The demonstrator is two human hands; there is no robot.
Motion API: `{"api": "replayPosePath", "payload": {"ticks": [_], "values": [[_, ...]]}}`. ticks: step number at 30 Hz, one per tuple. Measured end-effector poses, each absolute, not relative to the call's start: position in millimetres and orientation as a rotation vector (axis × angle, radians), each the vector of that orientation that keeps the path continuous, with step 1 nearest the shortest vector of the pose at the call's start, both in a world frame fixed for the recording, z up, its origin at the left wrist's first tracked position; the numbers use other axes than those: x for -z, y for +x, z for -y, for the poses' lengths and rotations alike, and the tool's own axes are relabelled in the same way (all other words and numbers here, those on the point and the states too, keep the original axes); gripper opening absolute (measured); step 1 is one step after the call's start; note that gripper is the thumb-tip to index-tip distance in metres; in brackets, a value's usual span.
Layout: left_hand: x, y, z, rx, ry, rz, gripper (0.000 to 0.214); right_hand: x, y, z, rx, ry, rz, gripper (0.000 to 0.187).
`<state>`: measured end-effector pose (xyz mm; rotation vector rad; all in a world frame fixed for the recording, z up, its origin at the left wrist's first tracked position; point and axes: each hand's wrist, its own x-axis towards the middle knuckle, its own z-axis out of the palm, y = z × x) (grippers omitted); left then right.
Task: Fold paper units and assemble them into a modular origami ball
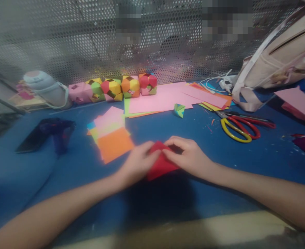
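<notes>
A red sheet of paper (163,166) is held between my two hands, near the front of the blue table. My left hand (142,157) grips its left side, thumb on top. On the upper right edge my right hand (184,150) pinches the same sheet, its thumb close to the left one. The fingers under the paper are hidden, and blur hides any crease. Left of my hands lies a loose pile of small coloured papers with an orange sheet (115,144) on top. A small folded green and blue paper piece (179,110) lies beyond my hands.
Several folded paper balls (112,90) line the back beside a bottle (45,88). Large pink sheets (157,98) lie behind my hands. Scissors (236,129) and a backpack (284,58) are on the right. A dark gun-shaped tool (59,133) lies left on a dark flat object.
</notes>
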<state>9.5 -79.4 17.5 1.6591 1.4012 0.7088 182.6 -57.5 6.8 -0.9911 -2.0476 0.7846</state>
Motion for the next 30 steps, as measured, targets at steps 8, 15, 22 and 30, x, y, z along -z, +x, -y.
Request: {"api": "replayPosePath", "payload": {"ticks": [8,15,22,30], "values": [[-19,7,75,-0.646,1.656,-1.394,0.021,-5,186,55,-0.783,-0.887,2.068,0.009],[-16,4,73,-0.717,1.538,-1.306,0.016,-1,188,50,-0.808,-0.709,2.058,0.017],[-14,2,72,-0.7,1.459,-1.275,0.015,-1,191,49,-0.72,-0.639,2.139,0.025],[-19,3,73,-0.696,1.39,-1.245,0.019,-2,196,48,-0.605,-0.622,2.238,0.028]]}}
